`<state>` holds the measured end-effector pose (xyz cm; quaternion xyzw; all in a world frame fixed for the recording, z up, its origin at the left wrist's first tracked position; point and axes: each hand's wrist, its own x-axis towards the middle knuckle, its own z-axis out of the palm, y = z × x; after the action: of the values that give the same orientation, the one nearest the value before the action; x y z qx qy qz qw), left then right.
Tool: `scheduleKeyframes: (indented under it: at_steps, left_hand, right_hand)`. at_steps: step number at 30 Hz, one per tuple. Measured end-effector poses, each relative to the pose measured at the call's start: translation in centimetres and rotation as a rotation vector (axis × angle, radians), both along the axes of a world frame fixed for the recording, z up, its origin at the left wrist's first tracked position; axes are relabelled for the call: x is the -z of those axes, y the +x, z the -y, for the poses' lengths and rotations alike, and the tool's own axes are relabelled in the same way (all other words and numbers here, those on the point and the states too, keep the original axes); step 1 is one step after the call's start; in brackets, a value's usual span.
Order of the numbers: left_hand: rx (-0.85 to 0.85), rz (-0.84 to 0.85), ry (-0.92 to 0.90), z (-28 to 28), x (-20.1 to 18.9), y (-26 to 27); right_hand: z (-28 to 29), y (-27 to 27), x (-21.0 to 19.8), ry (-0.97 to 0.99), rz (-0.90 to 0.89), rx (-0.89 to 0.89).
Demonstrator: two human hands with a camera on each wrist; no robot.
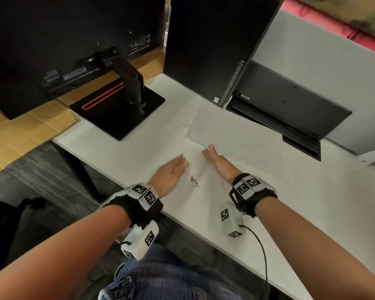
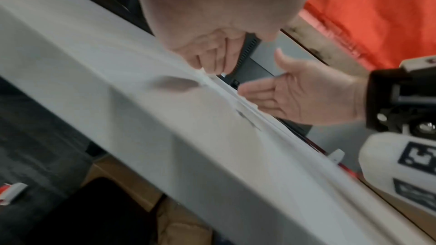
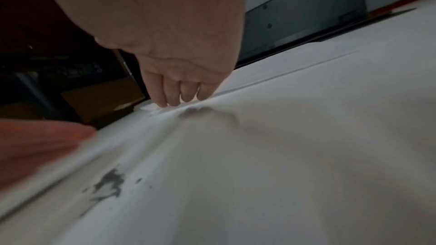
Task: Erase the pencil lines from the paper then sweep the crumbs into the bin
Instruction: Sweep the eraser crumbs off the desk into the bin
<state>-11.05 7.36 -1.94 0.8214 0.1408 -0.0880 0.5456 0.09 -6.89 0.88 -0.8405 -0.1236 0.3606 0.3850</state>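
Left hand (image 1: 171,172) and right hand (image 1: 217,160) flat-fingered, holding nothing, edge-down on paper (image 1: 236,152), flanking dark eraser crumbs (image 1: 194,181).

Dark grey crumb smear (image 3: 109,183) on white sheet of paper (image 3: 283,156) blurred; bin out of frame; pencil lines indiscernible.
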Motion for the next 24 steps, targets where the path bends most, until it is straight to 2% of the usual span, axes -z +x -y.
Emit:
scheduleKeyframes:
  at_steps: [3,6,9,12,14,16,18,20,21,24]
  left_hand:
    - [-0.079,-0.007,0.154,-3.0,0.0,0.1]
    - [-0.028,-0.137,0.396,-5.1,0.9,0.5]
    - [0.069,-0.204,0.490,-4.6,1.4,1.2]
    - [0.211,-0.145,0.421,-2.0,1.2,1.5]
    - [0.287,-0.130,0.259,-0.1,1.0,1.3]
    - [0.223,-0.123,0.034,0.8,0.6,0.8]
    - [0.025,-0.045,-0.073,0.4,0.0,0.9]
    - [-0.131,0.012,0.008,-1.0,-0.3,1.5]
    - [-0.151,0.006,0.091,-2.0,-0.2,1.9]
    - [-0.004,-0.108,0.392,-3.9,0.7,2.5]
  right_hand:
    - [-1.0,-0.2,0.8,-0.033,-0.014,-0.096]
    - [-0.5,-2.0,1.0,-0.001,-0.060,-0.204]
    - [1.4,-3.5,1.1,0.043,-0.135,-0.237]
    - [2.4,-1.7,0.3,0.175,-0.099,-0.068]
    - [2.0,0.5,-0.3,0.145,-0.042,0.000]
    - [1.2,2.1,-0.4,0.070,-0.023,-0.008]
    - [0.6,2.4,0.2,0.010,-0.019,-0.046]
    - [0.4,1.2,1.4,-0.004,-0.005,-0.119]
    - [0.4,0.2,2.0,0.007,-0.007,-0.163]
    - [1.4,-2.6,2.6,0.077,-0.090,-0.232]
